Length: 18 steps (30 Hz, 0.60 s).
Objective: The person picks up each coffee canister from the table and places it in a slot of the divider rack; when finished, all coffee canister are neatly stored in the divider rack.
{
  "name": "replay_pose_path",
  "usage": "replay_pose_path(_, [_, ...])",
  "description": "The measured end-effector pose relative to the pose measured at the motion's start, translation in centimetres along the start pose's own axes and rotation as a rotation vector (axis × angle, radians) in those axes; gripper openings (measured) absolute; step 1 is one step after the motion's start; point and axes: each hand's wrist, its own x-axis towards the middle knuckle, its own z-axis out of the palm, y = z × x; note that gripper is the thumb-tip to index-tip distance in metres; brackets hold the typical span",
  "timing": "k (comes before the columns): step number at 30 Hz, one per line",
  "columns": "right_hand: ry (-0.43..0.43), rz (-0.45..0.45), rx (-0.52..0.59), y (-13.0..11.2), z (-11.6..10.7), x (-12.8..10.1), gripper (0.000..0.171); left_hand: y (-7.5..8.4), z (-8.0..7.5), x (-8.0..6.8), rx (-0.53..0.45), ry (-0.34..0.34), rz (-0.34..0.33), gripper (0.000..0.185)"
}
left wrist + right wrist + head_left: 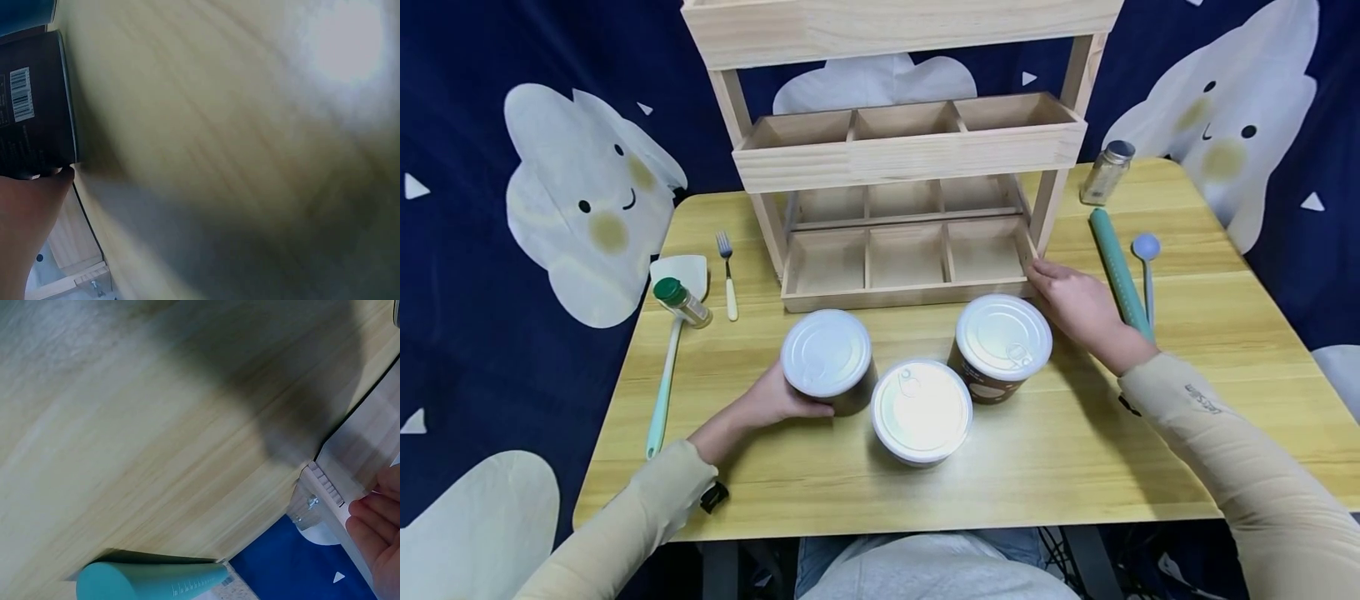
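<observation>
Three cans with sealed pull-tab lids stand on the table (1075,450) in front of a wooden rack (910,150); what is in them cannot be seen. The left hand (767,400) grasps the left can (827,360), fingers curled round its dark side; the left wrist view shows a barcode on that wall. The middle can (921,410) stands just beside it, nearest the person, and the right can (1002,343) stands just right of that. The right hand (1078,304) lies released, fingers fairly straight, fingertips touching the rack's lower right corner. The rack's compartments are open wooden boxes. A teal roll (1120,271) lies just right of the right hand. A green-capped shaker (681,302) lies at the left.
</observation>
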Motion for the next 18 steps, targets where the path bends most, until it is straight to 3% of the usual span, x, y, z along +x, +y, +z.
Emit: replay_pose_path(18, [0.014, 0.018, 0.002, -0.06, 0.08, 0.14, 0.029, -0.22, 0.58, -0.12, 0.009, 0.074, 0.025, 0.108])
